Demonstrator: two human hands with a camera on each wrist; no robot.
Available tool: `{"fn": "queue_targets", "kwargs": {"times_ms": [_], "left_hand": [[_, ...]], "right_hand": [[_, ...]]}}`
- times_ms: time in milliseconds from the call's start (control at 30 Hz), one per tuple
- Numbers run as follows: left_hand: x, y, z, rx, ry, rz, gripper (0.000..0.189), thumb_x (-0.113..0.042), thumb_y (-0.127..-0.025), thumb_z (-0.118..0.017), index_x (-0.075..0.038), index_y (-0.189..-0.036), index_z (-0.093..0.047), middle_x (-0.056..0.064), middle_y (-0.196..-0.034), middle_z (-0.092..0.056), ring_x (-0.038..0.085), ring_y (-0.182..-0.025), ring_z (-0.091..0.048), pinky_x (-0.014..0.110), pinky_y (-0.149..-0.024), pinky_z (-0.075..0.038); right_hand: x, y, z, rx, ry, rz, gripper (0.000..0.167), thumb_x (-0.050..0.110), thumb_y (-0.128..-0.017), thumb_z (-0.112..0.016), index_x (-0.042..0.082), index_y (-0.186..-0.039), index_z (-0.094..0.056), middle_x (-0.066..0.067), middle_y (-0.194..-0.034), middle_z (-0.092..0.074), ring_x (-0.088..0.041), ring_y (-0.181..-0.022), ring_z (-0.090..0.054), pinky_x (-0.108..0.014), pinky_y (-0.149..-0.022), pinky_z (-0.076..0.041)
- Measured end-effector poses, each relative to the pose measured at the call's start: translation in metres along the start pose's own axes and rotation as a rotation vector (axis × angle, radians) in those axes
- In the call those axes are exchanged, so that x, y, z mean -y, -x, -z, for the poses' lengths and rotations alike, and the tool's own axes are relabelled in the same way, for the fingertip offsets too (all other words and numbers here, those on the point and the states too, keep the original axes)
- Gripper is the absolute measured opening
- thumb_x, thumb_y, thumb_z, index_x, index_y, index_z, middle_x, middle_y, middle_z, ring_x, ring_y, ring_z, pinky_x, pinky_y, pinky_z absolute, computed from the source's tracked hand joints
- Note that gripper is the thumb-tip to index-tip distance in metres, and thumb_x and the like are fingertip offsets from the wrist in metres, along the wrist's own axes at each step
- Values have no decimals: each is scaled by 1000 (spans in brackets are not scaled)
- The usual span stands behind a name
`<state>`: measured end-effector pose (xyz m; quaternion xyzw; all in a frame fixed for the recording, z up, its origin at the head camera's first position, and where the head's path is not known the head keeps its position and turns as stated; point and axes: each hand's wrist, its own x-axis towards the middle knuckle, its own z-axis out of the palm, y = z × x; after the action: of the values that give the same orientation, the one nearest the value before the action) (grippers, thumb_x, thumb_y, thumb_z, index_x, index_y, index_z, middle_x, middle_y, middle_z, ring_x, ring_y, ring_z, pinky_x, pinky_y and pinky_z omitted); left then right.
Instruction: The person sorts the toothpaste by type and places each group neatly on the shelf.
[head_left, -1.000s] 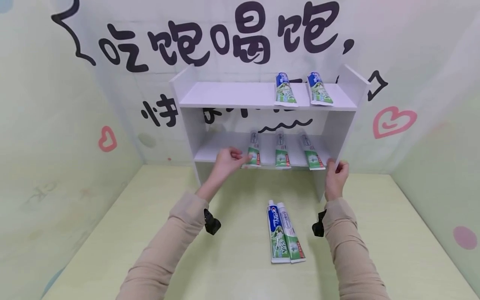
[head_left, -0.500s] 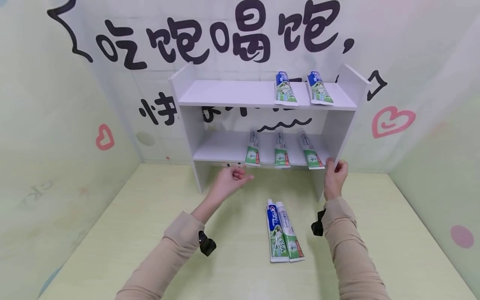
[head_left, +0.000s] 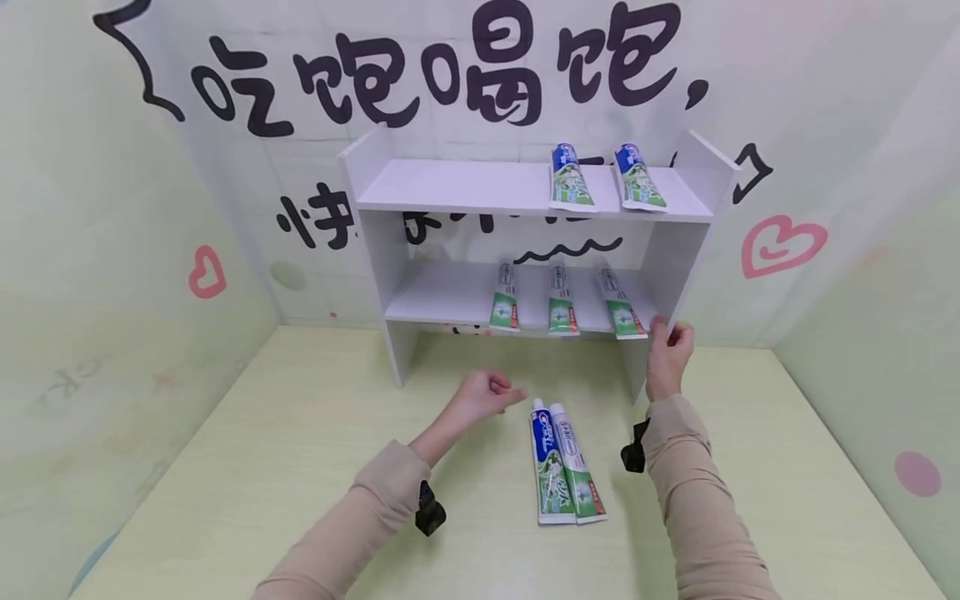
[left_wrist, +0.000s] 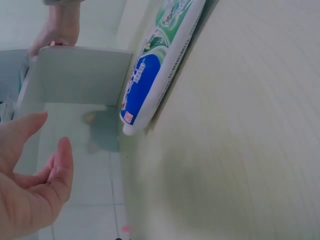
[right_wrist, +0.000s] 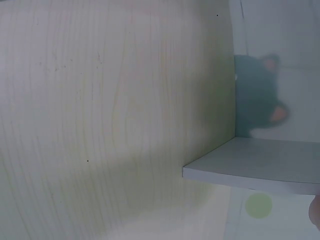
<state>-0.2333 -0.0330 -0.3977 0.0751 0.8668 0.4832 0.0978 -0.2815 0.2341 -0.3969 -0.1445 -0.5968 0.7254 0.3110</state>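
- Blue-and-green toothpaste tube [head_left: 552, 468]: flat on the table [head_left: 300, 467], to the right of the left hand's fingertips and towards the person. Its long axis runs nearly straight away from the person, cap at the far end, flat crimped end nearest.
- White-and-green toothpaste tube [head_left: 581, 465]: side by side with it on its right, seemingly touching, the axis slightly slanted, cap also far.
- Left hand [head_left: 483, 396]: the nearer one to both tubes, its fingertips just beside the blue-and-green tube's cap but apart from it. The left wrist view shows thumb and forefinger spread with a clear gap, the other fingers loosely bent; it holds nothing. The gap looks wide enough, I judge, for the cap end.
- Right hand [head_left: 670, 360]: well apart from the tubes, fingers bent, pinching the front edge of the shelf unit's right side panel [head_left: 684, 268].
- Lower shelf [head_left: 442, 293]: three white-and-green tubes [head_left: 560, 300] in a spaced row, crimped ends forward.
- Upper shelf [head_left: 461, 183]: two blue-and-green tubes [head_left: 572, 179] at the right, crimped ends forward.
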Motion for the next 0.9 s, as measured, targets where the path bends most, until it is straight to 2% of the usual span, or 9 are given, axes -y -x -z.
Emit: {"fn": "queue_targets", "kwargs": {"times_ms": [200,433,533,600,667,767,900], "left_hand": [[2,-3,-17,29,-44,31,42,-32,-80,-69,2,-102,-57,11,-88,-62,17,-70,-60,27,-64,-52],[10,-4,-36,96,-90,109,37,-31,-79,-70,-1,-96,-58,7,-81,-60,17,-68,-58,28,-62,-50],[10,-1,-42,129,-109,106,28,-30,-78,-70,-5,-76,-59,3,-67,-57,13,-57,-51,22,-51,-42],[11,0,-46,149,-121,88,33,-29,-78,-70,-10,-60,-52,-2,-55,-49,10,-47,-41,19,-43,-33],[12,1,-49,165,-128,74,42,-29,-79,-70,-14,-51,-42,-5,-47,-41,8,-42,-32,19,-40,-25],[14,3,-54,175,-130,64,42,-27,-79,-70,-15,-51,-41,-7,-46,-38,6,-41,-28,18,-39,-23],[16,6,-58,170,-123,71,30,-26,-78,-71,-9,-62,-52,-4,-54,-48,8,-45,-33,18,-41,-27]], "right_hand": [[1,-2,0,-2,2,-3,19,16,-89,-49,19,-77,-36,5,-77,-36,-6,-74,-36,-17,-64,-30],[2,-1,1,10,-4,-11,19,16,-90,-49,19,-77,-36,5,-78,-37,-6,-74,-36,-17,-64,-31],[3,-2,2,25,-1,-31,19,15,-90,-49,18,-78,-36,5,-78,-36,-6,-74,-36,-18,-64,-31],[2,-3,2,28,-1,-38,18,15,-90,-49,18,-78,-36,5,-79,-37,-6,-74,-36,-18,-64,-31],[2,-3,2,24,-3,-39,18,16,-90,-49,18,-78,-36,5,-78,-36,-6,-74,-36,-18,-64,-30],[1,-3,2,15,-7,-33,19,16,-89,-50,18,-77,-36,5,-78,-37,-6,-74,-36,-18,-64,-30],[0,-1,1,4,-4,-23,19,17,-89,-50,18,-77,-36,5,-77,-37,-6,-73,-36,-18,-63,-30]]}}
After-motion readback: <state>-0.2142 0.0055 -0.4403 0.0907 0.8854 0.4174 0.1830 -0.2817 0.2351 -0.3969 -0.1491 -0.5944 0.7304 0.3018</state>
